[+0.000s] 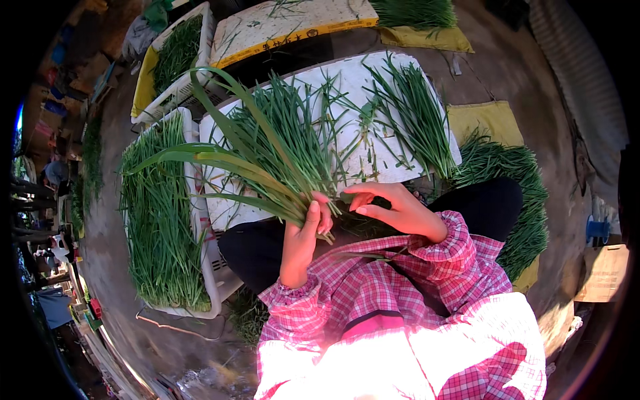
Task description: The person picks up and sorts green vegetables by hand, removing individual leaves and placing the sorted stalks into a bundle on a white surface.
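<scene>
My left hand [307, 220] grips the lower ends of a bunch of greens, which look like garlic chives. Long, broad strap-like leaves [235, 160], partly yellowed, arch from this grip up and to the left. To its right, my right hand [395, 207] hovers with thumb and fingers apart, and I see nothing held in it. Beyond both hands lies a white board [350, 155] bearing a large heap of chives [280, 120], partly behind the held bunch. Another bundle of chives [417, 115] rests at the board's right side, with loose trimmings [370, 160] between the two.
A white plastic crate [212, 280] full of greens stands at the left, with another crate [142, 117] behind it. At the far side is a yellow-edged white box [295, 37]. Piled chives [522, 200] lie on yellow cloth [487, 122] at the right. A cardboard box [602, 275] sits farther right.
</scene>
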`<action>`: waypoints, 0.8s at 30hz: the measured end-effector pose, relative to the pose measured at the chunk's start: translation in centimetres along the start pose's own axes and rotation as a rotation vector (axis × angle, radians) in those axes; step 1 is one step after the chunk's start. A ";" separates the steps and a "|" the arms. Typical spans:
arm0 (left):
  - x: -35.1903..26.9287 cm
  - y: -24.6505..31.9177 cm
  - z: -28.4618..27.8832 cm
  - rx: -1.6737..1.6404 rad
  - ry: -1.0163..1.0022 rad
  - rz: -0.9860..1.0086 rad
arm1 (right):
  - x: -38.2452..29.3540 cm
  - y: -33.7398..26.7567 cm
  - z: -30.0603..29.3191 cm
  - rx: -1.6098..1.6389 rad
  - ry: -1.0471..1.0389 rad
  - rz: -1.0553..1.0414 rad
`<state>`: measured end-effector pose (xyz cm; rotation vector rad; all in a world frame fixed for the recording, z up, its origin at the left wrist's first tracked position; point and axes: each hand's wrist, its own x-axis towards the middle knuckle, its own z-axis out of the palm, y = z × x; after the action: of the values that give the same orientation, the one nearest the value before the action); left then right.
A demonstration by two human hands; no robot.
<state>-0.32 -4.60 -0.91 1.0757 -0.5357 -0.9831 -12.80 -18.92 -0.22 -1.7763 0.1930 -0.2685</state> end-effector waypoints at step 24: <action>-2.7 -7.7 2.4 0.683 0.149 0.249 | 0.6 -3.2 0.4 -0.188 0.386 -0.207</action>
<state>-6.60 -4.42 -6.67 1.6248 -0.8917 -0.4936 -12.12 -17.99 2.83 -1.9196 0.3181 -0.7654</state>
